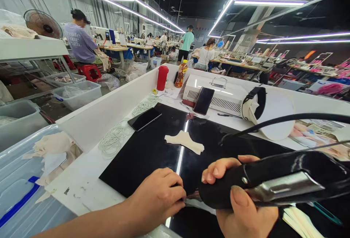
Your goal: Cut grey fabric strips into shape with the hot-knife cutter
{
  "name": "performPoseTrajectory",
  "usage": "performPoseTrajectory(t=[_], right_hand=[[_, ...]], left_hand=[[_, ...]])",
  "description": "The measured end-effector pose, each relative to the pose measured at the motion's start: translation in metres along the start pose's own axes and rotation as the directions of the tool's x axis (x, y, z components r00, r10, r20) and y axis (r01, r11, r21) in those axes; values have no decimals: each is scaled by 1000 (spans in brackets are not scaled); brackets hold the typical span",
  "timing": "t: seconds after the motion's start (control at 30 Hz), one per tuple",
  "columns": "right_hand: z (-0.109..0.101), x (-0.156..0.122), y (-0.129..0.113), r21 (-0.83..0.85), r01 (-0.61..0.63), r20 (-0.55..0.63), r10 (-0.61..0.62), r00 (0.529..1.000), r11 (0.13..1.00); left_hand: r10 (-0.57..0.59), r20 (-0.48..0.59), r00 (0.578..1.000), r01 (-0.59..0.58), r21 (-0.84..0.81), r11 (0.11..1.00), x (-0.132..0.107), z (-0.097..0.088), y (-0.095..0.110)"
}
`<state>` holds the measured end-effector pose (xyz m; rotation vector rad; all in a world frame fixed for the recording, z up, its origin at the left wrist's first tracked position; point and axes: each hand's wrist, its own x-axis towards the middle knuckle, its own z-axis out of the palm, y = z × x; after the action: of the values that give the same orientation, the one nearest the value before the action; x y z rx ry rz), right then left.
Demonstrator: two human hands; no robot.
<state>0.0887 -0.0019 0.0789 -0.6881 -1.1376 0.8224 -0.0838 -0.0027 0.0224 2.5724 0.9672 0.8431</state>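
Right-hand fingers (222,166) wrap around the black tool (281,167).

Our bare left hand (161,198) has rounded, lightly creased knuckles (164,190); behind it, our smooth forearm (101,218) is uncovered as far as we can see. Our right hand (247,214) is bare too, with short, rounded nails (216,171) on the fingers (225,164) and, below those, a broader nail on the thumb (238,198).
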Motion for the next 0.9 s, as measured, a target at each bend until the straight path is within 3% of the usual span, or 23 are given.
performPoseTrajectory(t=[0.47, 0.67, 0.9], right_hand=[[2, -1, -1, 57, 20, 8, -21, 1000, 998], [4, -2, -2, 65, 18, 14, -19, 1000, 998], [6, -5, 1, 43, 2, 30, -3, 1000, 999]], left_hand=[[228, -51, 972, -207, 262, 943, -17, -2, 0], [300, -47, 953, -258, 397, 881, -18, -7, 1], [333, -61, 941, -276, 432, 859, -19, -6, 2]])
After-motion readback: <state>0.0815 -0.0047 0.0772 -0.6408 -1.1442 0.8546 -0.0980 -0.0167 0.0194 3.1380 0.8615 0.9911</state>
